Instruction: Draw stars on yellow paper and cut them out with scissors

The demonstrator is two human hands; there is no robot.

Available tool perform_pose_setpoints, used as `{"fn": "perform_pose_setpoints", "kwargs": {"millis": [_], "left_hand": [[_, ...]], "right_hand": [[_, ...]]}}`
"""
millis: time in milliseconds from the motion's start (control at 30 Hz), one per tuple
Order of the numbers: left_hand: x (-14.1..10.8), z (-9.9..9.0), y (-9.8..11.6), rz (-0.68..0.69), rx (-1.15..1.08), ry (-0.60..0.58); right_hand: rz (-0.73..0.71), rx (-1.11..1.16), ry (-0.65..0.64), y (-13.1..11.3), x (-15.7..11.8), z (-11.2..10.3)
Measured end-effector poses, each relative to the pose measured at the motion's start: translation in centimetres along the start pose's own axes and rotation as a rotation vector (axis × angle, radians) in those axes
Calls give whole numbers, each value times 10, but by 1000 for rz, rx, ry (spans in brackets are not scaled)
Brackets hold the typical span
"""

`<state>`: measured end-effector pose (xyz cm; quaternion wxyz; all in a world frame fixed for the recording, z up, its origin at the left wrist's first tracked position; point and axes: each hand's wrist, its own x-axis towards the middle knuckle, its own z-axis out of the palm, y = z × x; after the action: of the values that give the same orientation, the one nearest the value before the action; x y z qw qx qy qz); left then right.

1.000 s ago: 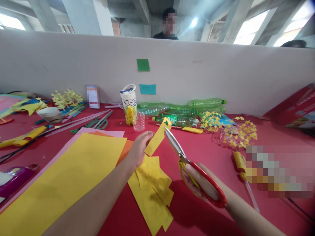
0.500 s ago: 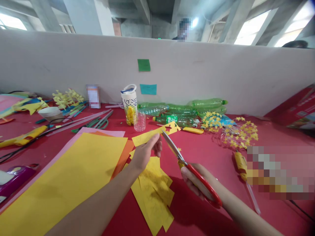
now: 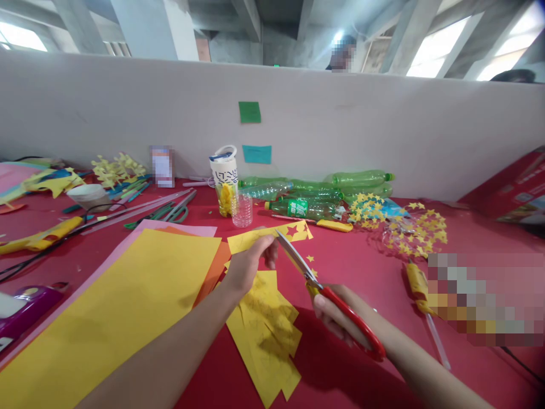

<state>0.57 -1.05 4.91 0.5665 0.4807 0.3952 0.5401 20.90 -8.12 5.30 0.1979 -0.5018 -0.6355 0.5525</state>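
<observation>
Pinched in my left hand point(image 3: 251, 260) is a strip of yellow paper point(image 3: 244, 241) with star-shaped holes toward its right end. My right hand point(image 3: 340, 312) grips a pair of red-handled scissors point(image 3: 298, 258). The blade tips meet the strip just beside my left fingertips. Small cut yellow stars point(image 3: 310, 258) lie on the red table to the right of the blades. Beneath my left hand is a loose pile of yellow paper pieces point(image 3: 268, 346) with faint pencil lines.
Large yellow sheets point(image 3: 128, 307) lie at left over orange and pink ones. Green plastic bottles point(image 3: 361, 179) rest along the white partition point(image 3: 170, 108). A yellow box cutter point(image 3: 334, 226), star bunches point(image 3: 415, 230) and a yellow glue gun point(image 3: 417, 281) are at right. A white cup point(image 3: 89, 197) stands at left.
The right end of the paper strip has dropped and its star-shaped hole shows more fully. The scissors' tips have shifted slightly left. The person behind the partition has moved right.
</observation>
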Motion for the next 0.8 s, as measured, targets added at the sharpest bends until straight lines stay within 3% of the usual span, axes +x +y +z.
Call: {"fn": "perform_pose_setpoints", "kwargs": {"millis": [667,800], "left_hand": [[3,-4,-1,-54,-139,-86],[4,-5,-3,-53,-132,-91]], "right_hand": [[-38,42,-52,1,0,0],[26,54,-35,3,0,0]]}}
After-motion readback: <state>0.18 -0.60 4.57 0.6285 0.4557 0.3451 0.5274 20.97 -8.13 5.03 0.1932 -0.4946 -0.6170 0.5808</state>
